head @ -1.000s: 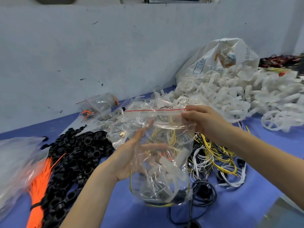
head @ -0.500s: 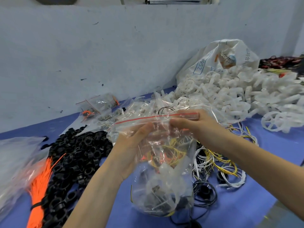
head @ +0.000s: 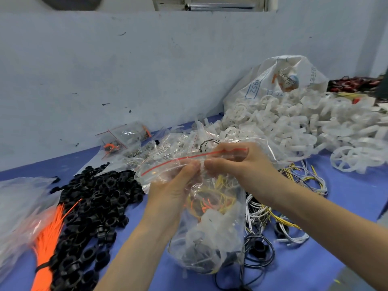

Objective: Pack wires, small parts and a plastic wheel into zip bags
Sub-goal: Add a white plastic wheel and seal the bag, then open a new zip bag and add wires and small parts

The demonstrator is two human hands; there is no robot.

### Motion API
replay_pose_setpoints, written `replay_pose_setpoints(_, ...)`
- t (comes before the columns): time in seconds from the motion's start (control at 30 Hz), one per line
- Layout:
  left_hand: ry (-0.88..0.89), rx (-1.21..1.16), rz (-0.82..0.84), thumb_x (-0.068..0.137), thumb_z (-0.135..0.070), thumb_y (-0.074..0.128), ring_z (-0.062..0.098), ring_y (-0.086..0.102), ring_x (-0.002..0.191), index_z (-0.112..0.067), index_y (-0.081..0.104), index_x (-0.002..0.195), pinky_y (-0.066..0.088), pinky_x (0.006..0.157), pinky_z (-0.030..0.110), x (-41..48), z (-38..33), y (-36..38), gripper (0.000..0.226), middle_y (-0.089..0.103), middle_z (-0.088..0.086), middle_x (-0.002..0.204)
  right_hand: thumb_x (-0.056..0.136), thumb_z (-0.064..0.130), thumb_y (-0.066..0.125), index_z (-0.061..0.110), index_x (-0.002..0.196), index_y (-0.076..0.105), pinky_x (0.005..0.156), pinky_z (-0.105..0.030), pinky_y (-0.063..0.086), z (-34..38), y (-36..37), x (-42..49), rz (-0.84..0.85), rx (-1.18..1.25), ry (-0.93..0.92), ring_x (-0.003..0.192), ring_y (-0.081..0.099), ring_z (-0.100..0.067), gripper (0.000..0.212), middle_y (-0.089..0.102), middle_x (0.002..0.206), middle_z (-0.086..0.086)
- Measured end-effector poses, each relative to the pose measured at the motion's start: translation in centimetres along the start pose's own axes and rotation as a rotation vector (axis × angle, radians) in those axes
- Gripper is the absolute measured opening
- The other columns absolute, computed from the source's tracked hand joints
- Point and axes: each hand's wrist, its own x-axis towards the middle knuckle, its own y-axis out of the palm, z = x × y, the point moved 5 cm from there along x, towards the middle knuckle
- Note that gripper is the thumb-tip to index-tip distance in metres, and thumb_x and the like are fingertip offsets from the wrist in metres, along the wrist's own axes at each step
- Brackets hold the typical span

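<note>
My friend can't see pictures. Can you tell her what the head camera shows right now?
Two hands, the left hand and right hand, pinch the red-striped top of a clear zip bag filled with yellow wires and white plastic parts. It hangs over a blue table, with black rings to the left and a heap of white wheels behind.

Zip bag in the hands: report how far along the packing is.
Done: the zip bag already holds yellow wires, small parts and a white wheel. In hand: the left hand and right hand pinch its red-striped top, apparently to seal it. Left: the seal looks unfinished, and the loose wires and the pile of white wheels remain unpacked.
</note>
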Motion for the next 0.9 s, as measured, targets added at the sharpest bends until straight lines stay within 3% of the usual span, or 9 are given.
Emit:
replay_pose_setpoints(0.1,0.009,0.055,-0.023,0.055,-0.031,0.072,0.007,0.06,0.058,-0.022,0.076,0.06,0.052,0.07,0.026,-0.1,0.0,-0.1,0.011,0.066,-0.004,0.062,0.079,0.001,0.069,0.007,0.07,0.068,0.06,-0.015,0.049,0.0,0.4,0.1,0.011,0.002,0.015,0.06,0.059,-0.009,0.011,0.065,0.062,-0.002)
replay_pose_setpoints(0.17,0.011,0.057,-0.011,0.056,-0.031,0.071,0.006,0.061,0.058,-0.023,0.077,0.062,0.053,0.067,0.024,-0.2,0.1,0.0,0.011,0.067,-0.004,0.062,0.079,0.003,0.07,0.006,0.071,0.068,0.062,-0.016,0.05,0.1,0.5,0.1,0.023,-0.005,0.024,0.062,0.06,-0.01,0.009,0.065,0.064,-0.004)
replay_pose_setpoints(0.27,0.013,0.064,-0.009,0.055,-0.034,0.072,0.009,0.064,0.061,-0.02,0.078,0.064,0.054,0.061,0.021,-0.1,0.0,-0.2,0.017,0.07,0.0,0.067,0.08,0.005,0.07,0.001,0.076,0.068,0.063,-0.02,0.049,0.1,0.6,0.0,0.021,-0.03,0.034,0.066,0.059,-0.014,0.007,0.066,0.07,-0.015)
replay_pose_setpoints(0.37,0.02,0.104,-0.035,0.063,-0.03,0.071,0.014,0.066,0.071,-0.018,0.078,0.066,0.055,0.069,0.025,0.3,0.1,-0.4,0.014,0.072,0.005,0.074,0.082,0.006,0.069,-0.006,0.083,0.067,0.062,-0.022,0.046,0.0,0.9,0.2,0.009,-0.082,0.042,0.066,0.056,-0.015,0.012,0.065,0.073,-0.025)
replay_pose_setpoints(0.47,0.043,0.128,-0.056,0.077,-0.023,0.067,0.015,0.067,0.077,-0.011,0.075,0.076,0.054,0.072,0.024,0.6,0.1,-0.5,0.015,0.073,0.007,0.079,0.082,0.007,0.069,0.0,0.079,0.069,0.062,-0.026,0.045,0.1,1.1,0.5,-0.012,-0.134,0.026,0.064,0.055,-0.015,0.007,0.066,0.068,-0.015)
replay_pose_setpoints(0.63,0.022,0.123,-0.046,0.062,-0.037,0.076,0.019,0.069,0.082,-0.005,0.074,0.087,0.055,0.073,0.028,0.8,-0.5,-1.4,0.041,0.074,0.01,0.088,0.079,0.007,0.073,0.006,0.082,0.074,0.057,-0.014,0.049,0.0,-0.1,0.5,-0.087,-0.071,0.031,0.06,0.062,-0.007,0.004,0.071,0.067,-0.002)
replay_pose_setpoints(0.77,0.072,0.174,-0.037,0.043,-0.032,0.088,0.012,0.069,0.069,-0.019,0.079,0.07,0.054,0.057,0.021,1.1,-1.9,-2.2,0.032,0.074,0.002,0.075,0.074,0.01,0.075,0.01,0.076,0.074,0.053,-0.011,0.043,-0.3,-1.1,0.3,-0.095,-0.045,0.081,0.054,0.058,-0.004,0.002,0.068,0.059,0.004)
replay_pose_setpoints(0.83,0.106,0.222,-0.034,0.047,-0.035,0.082,0.004,0.065,0.06,-0.024,0.078,0.062,0.05,0.057,0.015,1.4,-2.7,-2.7,0.019,0.071,-0.005,0.065,0.069,0.012,0.075,0.009,0.072,0.074,0.058,-0.017,0.05,-0.5,-1.9,0.2,-0.137,0.013,0.104,0.058,0.061,-0.007,0.004,0.069,0.061,0.0)
replay_pose_setpoints(0.9,0.122,0.222,-0.041,0.054,-0.034,0.076,0.002,0.063,0.055,-0.024,0.077,0.06,0.048,0.053,0.013,1.6,-3.2,-3.2,0.011,0.07,-0.006,0.06,0.06,0.02,0.074,0.008,0.069,0.075,0.075,-0.033,0.057,-0.8,-3.0,0.0,-0.191,0.063,0.128,0.069,0.065,-0.018,0.015,0.07,0.071,-0.011)
